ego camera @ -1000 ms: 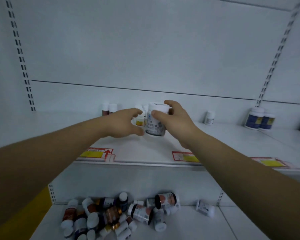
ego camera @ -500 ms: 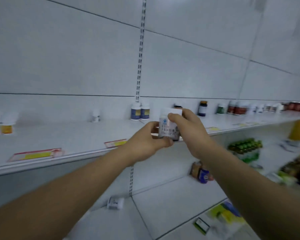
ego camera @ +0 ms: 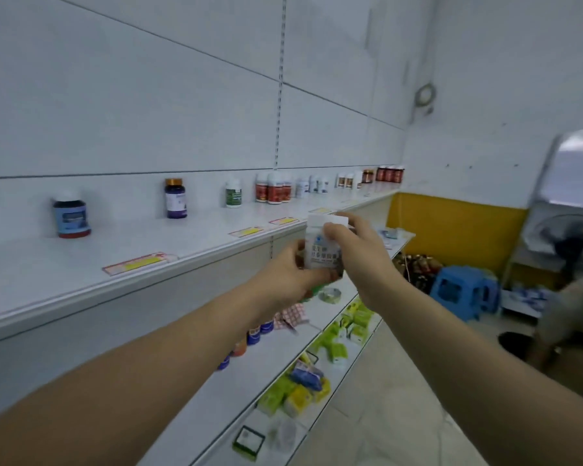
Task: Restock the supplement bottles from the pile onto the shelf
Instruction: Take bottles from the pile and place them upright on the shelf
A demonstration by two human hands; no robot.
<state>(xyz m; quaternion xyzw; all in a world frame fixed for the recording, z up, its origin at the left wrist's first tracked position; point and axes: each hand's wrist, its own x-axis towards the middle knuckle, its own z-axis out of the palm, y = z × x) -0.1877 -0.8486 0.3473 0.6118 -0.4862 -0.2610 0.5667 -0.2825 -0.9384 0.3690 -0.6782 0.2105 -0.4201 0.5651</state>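
Both hands hold one white bottle in the air, out in front of the upper shelf and just past its front edge, not resting on it. The left hand cups the bottle from below and behind, fingers curled round its lower part. The right hand grips it from the right, thumb across the label and fingers wrapped over the upper side near the white cap. The bottle stands about upright, its label with blue print facing the camera. On the shelf, well apart from each other, stand a dark jar with a blue label at the left, a purple bottle with a gold cap, a green-labelled bottle, and a row of red-labelled bottles further along. Yellow price tags lie along the shelf's front edge. A lower shelf carries green and yellow boxes. A blue stool stands on the floor at the right.
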